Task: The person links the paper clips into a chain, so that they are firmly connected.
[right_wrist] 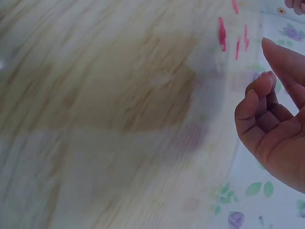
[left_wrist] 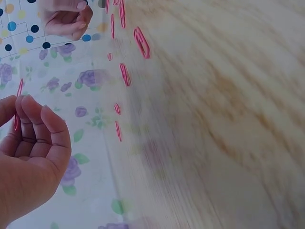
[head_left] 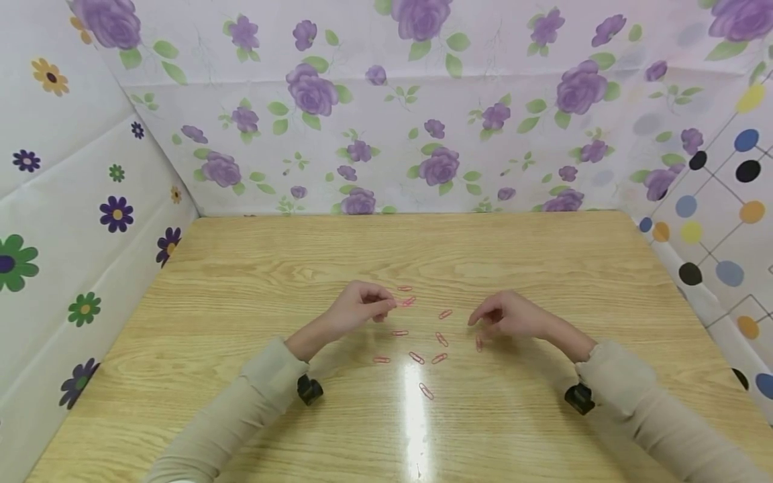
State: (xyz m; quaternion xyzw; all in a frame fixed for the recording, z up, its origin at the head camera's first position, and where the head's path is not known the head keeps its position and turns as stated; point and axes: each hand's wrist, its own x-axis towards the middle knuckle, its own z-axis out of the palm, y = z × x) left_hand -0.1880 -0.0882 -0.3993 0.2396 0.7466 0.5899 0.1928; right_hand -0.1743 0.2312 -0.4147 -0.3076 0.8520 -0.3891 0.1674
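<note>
Paperclip pinched in left grip.

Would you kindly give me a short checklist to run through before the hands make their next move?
1. Left hand pinching a paper clip: ok.
2. Right hand free: ok, no clip shows in its fingers.
3. Loose clips lying on the table: ok.
4. Sleeves away from loose clips: ok.
5. Clips near the left fingertips separate from each other: cannot tell, too small.

No lettering, numbers or signs are readable.
</note>
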